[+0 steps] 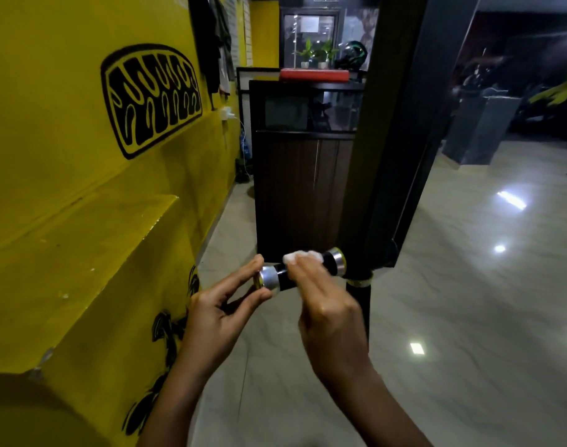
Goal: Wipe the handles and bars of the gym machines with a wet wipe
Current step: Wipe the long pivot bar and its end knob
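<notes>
A short black handle with silver collars at both ends sticks out sideways from a dark machine post. My right hand is curled over the handle's middle and presses a white wet wipe against it; the wipe bulges out above my fingers. My left hand pinches the near silver end cap between thumb and fingertips. A black bar with a gold ring drops down from the handle's far end.
A yellow wall with black graphics and a yellow ledge runs along the left. A dark wooden cabinet stands straight ahead, with a red box, plants and a helmet on top. Glossy tiled floor spreads to the right.
</notes>
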A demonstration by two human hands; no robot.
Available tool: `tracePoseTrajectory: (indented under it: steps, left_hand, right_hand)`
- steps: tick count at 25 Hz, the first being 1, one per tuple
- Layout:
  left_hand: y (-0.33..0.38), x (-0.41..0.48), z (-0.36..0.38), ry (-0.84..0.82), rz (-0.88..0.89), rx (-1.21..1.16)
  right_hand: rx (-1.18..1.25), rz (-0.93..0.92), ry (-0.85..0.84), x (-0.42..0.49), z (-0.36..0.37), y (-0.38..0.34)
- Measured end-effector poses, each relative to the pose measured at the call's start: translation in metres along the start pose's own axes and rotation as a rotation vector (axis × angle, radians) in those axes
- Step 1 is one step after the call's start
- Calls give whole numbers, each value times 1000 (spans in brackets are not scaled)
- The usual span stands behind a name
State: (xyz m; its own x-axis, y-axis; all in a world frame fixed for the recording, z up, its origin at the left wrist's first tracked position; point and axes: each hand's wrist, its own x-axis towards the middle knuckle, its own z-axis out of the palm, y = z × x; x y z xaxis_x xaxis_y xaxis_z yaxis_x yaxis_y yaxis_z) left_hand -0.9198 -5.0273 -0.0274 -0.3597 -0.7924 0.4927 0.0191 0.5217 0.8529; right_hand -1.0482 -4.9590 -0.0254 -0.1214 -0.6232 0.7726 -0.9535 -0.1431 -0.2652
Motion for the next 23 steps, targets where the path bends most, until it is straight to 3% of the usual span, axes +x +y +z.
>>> tracePoseTrajectory:
  steps: [2, 6, 10, 13, 17, 21, 23]
  left_hand:
    - [-2, -2, -3, -59, -6, -51]
    - [-4, -4, -4, -92, 2, -18]
    - [-8, -6, -6, -47, 20, -10]
    - [-6, -4, -7, 43, 208, 216]
    - [-9, -1, 0, -18, 440, 467]
    - [-15, 0, 5, -3, 467, 517]
    - [-15, 1, 5, -2, 484, 535]
  right_hand:
    - [106, -101, -34, 2, 1, -16]
    - [134, -60, -89, 7, 12, -11]
    - [85, -227, 12, -18, 17, 7]
    - [-18, -315, 63, -36, 16, 19]
    - [10, -160, 185, -32, -1, 26]
    - [-40, -181, -22, -5, 11, 16]
    - [-76, -222, -21, -5, 12, 27]
